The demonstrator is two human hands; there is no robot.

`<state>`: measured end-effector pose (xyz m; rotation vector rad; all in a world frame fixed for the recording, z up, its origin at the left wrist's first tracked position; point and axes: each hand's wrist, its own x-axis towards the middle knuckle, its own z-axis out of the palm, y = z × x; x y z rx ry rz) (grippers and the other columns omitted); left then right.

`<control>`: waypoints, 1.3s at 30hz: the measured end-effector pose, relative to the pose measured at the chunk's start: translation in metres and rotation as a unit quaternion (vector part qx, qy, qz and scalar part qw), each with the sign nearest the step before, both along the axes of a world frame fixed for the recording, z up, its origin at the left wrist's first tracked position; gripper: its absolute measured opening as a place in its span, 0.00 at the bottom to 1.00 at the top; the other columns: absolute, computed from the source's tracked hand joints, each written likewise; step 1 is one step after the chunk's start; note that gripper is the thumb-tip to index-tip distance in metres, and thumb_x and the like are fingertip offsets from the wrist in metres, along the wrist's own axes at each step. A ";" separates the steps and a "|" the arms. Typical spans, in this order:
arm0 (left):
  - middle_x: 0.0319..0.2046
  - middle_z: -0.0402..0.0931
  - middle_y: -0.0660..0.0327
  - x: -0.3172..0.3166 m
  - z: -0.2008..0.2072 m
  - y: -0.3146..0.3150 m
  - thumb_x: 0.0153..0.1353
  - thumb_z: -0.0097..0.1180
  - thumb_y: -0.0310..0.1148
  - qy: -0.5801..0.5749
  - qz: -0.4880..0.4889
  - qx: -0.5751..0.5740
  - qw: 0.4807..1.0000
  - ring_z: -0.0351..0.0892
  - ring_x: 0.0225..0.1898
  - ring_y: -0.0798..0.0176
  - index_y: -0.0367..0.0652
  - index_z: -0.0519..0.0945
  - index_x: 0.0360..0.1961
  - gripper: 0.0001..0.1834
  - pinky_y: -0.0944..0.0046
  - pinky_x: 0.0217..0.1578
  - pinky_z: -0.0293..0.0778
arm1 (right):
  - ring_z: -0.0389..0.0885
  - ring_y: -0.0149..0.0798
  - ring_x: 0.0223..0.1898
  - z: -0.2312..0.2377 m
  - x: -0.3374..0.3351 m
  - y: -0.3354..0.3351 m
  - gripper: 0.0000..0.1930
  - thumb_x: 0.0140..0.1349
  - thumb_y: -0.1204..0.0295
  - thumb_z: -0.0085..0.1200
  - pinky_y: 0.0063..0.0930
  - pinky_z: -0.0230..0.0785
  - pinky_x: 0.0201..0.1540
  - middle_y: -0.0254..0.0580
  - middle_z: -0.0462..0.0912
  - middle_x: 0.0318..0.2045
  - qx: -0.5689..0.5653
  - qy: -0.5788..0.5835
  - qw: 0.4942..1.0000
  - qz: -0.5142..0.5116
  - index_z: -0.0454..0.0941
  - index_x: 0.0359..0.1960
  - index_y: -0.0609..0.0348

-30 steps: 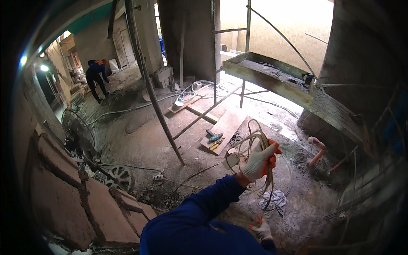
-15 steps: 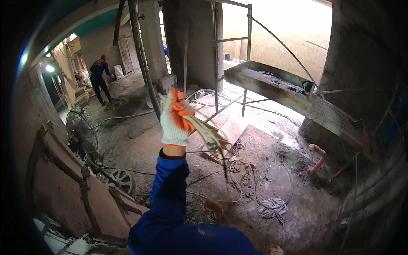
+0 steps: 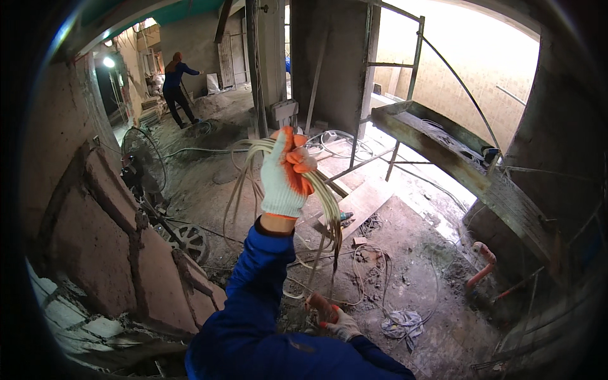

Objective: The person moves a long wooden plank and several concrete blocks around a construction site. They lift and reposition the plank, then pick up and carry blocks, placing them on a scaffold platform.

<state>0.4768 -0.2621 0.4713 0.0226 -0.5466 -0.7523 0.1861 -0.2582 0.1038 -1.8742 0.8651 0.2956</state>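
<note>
My left hand (image 3: 283, 176) gripped looped pale cable (image 3: 329, 204) up above the floor (image 3: 408, 229), ends dangling, so that much was gathered; more cord (image 3: 386, 266) lay loose on the floor, ungathered. My right hand (image 3: 343, 325) was low by a reddish pipe stub (image 3: 321, 308), couldn't tell if it gripped anything

The glove (image 3: 278, 193) on the left grip (image 3: 288, 168) is of knitted cloth, with rubber-like coating on the palm side. The cable coil (image 3: 329, 206) looks like smooth plastic. The sleeve (image 3: 256, 266) is of matt cloth. The board (image 3: 368, 197) seems to be of smooth wood; the floor (image 3: 209, 196) is rough and dusty; the scaffold frame (image 3: 415, 60) looks like metal.
</note>
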 end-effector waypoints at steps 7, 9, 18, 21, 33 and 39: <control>0.22 0.76 0.66 -0.007 0.016 0.006 0.76 0.48 0.43 -0.070 -0.026 -0.036 0.997 0.70 0.17 0.70 0.40 0.82 0.42 0.18 0.67 0.23 0.73 | 0.81 0.55 0.51 -0.063 -0.016 -0.001 0.32 0.59 0.45 0.60 0.42 0.70 0.58 0.50 0.84 0.47 -0.107 -0.075 0.990 0.060 0.76 0.61 0.48; 0.22 0.76 0.66 -0.011 0.019 0.000 0.76 0.48 0.43 -0.055 -0.059 -0.035 0.996 0.70 0.17 0.71 0.40 0.81 0.43 0.17 0.67 0.23 0.73 | 0.81 0.54 0.52 -0.082 -0.023 -0.003 0.25 0.62 0.47 0.56 0.41 0.70 0.58 0.49 0.85 0.46 -0.086 -0.056 0.991 0.089 0.81 0.55 0.47; 0.18 0.71 0.70 0.098 0.053 0.028 0.76 0.47 0.46 -0.092 -0.123 -0.015 0.988 0.69 0.19 0.72 0.42 0.78 0.37 0.19 0.61 0.31 0.78 | 0.85 0.47 0.41 -0.164 -0.248 0.014 0.17 0.60 0.57 0.58 0.43 0.75 0.45 0.47 0.87 0.35 -0.041 0.178 0.883 -0.432 0.85 0.43 0.55; 0.17 0.70 0.71 0.160 0.057 0.040 0.74 0.51 0.43 -0.086 0.005 0.033 0.996 0.67 0.18 0.72 0.44 0.77 0.35 0.15 0.67 0.25 0.70 | 0.85 0.51 0.40 -0.187 -0.326 0.029 0.18 0.58 0.53 0.59 0.42 0.76 0.44 0.50 0.86 0.33 -0.123 0.336 0.884 -0.299 0.86 0.39 0.54; 0.12 0.56 0.75 0.196 -0.046 0.061 0.73 0.54 0.41 -0.156 0.063 0.328 0.929 0.53 0.14 0.80 0.40 0.79 0.37 0.14 0.74 0.14 0.51 | 0.68 0.33 0.13 -0.110 -0.353 -0.105 0.23 0.73 0.47 0.43 0.32 0.60 0.15 0.35 0.74 0.18 -0.051 -0.056 0.724 -0.686 0.83 0.47 0.49; 0.31 0.74 0.69 0.061 -0.123 0.037 0.75 0.50 0.43 -0.319 0.010 0.385 0.866 0.57 0.18 0.80 0.41 0.73 0.60 0.20 0.76 0.17 0.53 | 0.67 0.26 0.12 0.109 -0.230 -0.197 0.18 0.71 0.58 0.52 0.26 0.62 0.12 0.34 0.76 0.20 0.046 -0.344 0.744 -0.571 0.76 0.52 0.58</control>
